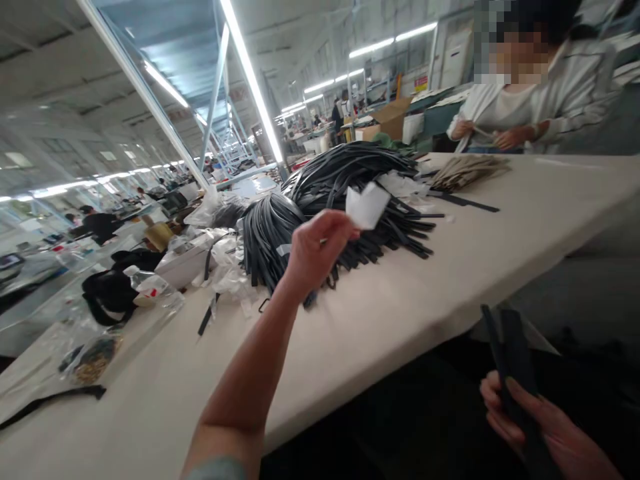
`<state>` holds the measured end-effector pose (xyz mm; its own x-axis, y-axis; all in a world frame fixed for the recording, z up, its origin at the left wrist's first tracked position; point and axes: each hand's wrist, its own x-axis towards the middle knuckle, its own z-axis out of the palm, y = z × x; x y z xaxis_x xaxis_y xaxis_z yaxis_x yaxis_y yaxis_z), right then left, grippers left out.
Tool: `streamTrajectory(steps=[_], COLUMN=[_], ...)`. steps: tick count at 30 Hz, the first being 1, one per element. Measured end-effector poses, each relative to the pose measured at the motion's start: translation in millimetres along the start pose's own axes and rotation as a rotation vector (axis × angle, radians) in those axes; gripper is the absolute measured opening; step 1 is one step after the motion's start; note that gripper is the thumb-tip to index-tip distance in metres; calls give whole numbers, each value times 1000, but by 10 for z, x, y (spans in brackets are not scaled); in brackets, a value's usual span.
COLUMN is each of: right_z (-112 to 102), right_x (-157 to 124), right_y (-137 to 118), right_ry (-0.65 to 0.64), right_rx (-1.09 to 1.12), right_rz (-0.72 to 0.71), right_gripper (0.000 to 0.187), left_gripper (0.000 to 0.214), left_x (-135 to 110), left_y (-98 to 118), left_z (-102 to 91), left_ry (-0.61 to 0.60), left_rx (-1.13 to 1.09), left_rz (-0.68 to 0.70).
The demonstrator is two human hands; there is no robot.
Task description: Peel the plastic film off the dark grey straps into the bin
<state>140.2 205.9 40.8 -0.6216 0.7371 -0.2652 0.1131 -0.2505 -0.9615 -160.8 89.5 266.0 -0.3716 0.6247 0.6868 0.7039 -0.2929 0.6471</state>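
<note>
My left hand is raised over the table, its fingers pinched on a small piece of white paper. Behind it lies a large pile of dark straps, with a looped bundle of straps at its left side. At the lower right, beyond the table edge, my right hand is closed around dark straps that point upward. The lower ends of those straps run out of view.
Beige straps lie at the back of the table. Across it stands a person in a light jacket, hands on a thin strip. On the left are a plastic bottle, a black bag and a bag of small brass-coloured pieces.
</note>
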Motion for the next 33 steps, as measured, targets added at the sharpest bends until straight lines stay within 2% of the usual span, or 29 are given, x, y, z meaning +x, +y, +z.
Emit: streamTrajectory(steps=[3, 6, 8, 11, 15, 18, 21, 24, 29, 31, 33], right_z=[25, 154, 269, 427, 557, 602, 629, 657, 711, 724, 725], right_x=[-31, -14, 21, 98, 199, 244, 254, 231, 169, 154, 147], right_y=[-264, -390, -405, -385, -409, -460, -501, -552, -659, -679, -682], right_ry=[-3, -204, -328, -423, -570, -577, -521, -455, -407, -405, -392], right_rx=[171, 112, 80, 82, 94, 88, -14, -137, -255, -264, -270], right_rz=[62, 137, 139, 156, 183, 130, 65, -32, -249, -275, -276], right_gripper=[50, 57, 57, 58, 60, 59, 60, 59, 48, 46, 45], left_gripper=[14, 14, 16, 17, 17, 19, 18, 17, 43, 49, 45], left_x=[-756, -1411, -1700, -1911, -1973, -1997, -2056, -2170, -2351, -2362, -2347], left_y=[-61, -217, -270, -251, -192, -197, -206, -186, -103, -64, -28], left_z=[340, 578, 680, 747, 733, 701, 681, 713, 953, 1058, 1117], left_ry=[-133, -197, -255, -333, -435, -516, -535, -478, -63, -28, -89], left_rx=[112, 129, 153, 183, 229, 269, 230, 91, -443, -560, -604], left_rz=[-103, -209, -166, -25, 107, 118, 50, -135, -723, -933, -1086])
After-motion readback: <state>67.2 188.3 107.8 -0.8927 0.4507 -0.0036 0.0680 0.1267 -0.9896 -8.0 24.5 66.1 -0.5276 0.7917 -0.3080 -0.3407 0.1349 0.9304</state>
